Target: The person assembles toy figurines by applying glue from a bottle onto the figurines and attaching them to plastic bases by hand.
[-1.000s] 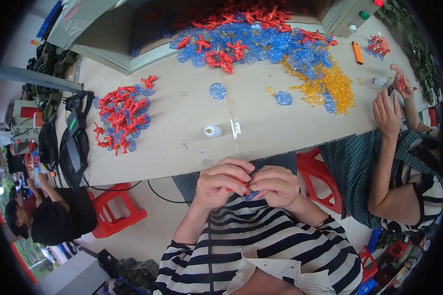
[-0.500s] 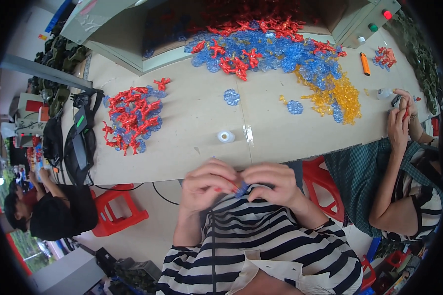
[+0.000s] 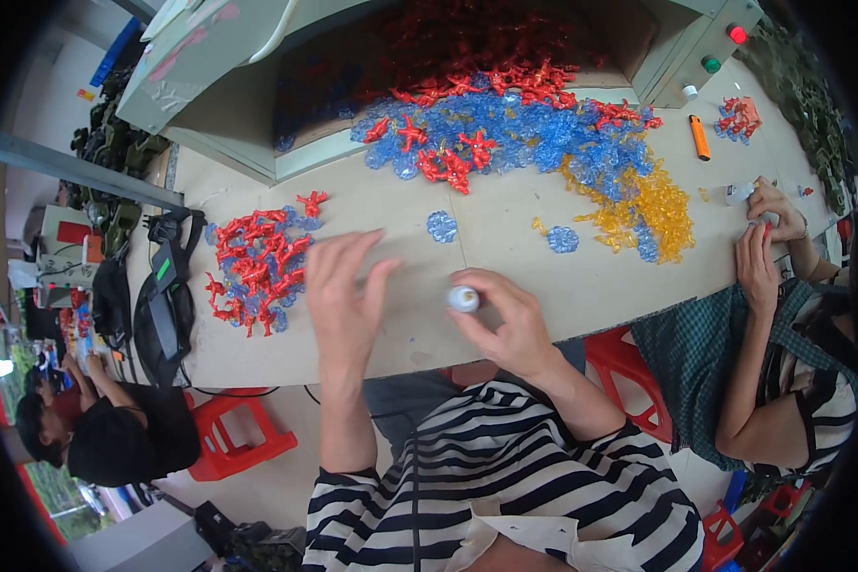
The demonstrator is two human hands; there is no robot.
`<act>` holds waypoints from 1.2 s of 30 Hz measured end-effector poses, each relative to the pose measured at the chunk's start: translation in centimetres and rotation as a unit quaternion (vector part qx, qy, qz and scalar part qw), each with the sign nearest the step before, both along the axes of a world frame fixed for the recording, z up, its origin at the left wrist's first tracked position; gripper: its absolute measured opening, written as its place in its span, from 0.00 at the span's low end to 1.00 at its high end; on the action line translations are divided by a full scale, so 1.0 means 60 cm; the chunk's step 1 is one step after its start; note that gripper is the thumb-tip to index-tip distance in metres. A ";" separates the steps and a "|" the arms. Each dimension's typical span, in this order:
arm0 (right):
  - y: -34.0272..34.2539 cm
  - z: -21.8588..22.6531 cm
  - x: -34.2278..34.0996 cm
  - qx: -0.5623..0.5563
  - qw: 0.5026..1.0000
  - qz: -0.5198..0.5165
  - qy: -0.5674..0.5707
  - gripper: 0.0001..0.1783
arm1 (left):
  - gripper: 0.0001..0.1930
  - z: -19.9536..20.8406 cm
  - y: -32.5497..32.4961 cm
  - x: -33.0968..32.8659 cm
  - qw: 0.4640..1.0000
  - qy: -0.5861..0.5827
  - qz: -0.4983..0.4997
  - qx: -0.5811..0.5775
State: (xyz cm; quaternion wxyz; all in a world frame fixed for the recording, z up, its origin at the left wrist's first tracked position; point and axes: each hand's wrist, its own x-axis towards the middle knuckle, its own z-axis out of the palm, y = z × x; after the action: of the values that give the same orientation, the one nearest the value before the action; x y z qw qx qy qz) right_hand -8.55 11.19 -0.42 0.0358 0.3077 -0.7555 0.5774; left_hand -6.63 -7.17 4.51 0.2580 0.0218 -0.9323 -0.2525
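Note:
My left hand [image 3: 346,296] is raised over the table with its fingers spread, and nothing shows in it. Just beyond its fingertips, on the left, lies a pile of small red plastic figures [image 3: 257,243] mixed with clear blue flower-shaped pieces. My right hand [image 3: 510,324] has its thumb and index finger around a small white bottle [image 3: 463,298] near the table's front edge; its other fingers are curled behind. Beyond the hands, a single blue flower-shaped piece [image 3: 441,227] lies flat on the table, and another blue piece [image 3: 562,239] lies farther right.
A heap of blue pieces [image 3: 505,129] and red figures spills from a grey box-like housing [image 3: 210,105] at the back. Amber pieces [image 3: 653,214] lie at its right, near an orange marker-like stick [image 3: 700,138]. A co-worker's hands [image 3: 767,238] work at the right. Red stools [image 3: 234,443] stand below.
My hands have parted and moved forward over the table. The red-and-blue piece they held no longer shows in them. My left hand has opened near the pile; my right has closed round the bottle.

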 end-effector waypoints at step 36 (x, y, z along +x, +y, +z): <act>0.120 0.006 -0.001 -0.081 0.979 -0.114 -0.145 0.17 | 0.21 -0.045 0.117 -0.114 0.979 -0.067 -0.194 -0.014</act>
State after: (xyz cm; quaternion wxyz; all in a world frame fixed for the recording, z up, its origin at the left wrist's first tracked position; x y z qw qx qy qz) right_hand -8.60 18.38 -0.03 0.0164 0.1285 -0.7334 0.6673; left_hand -13.49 -0.17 1.82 0.1416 -0.1458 -0.9374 -0.2828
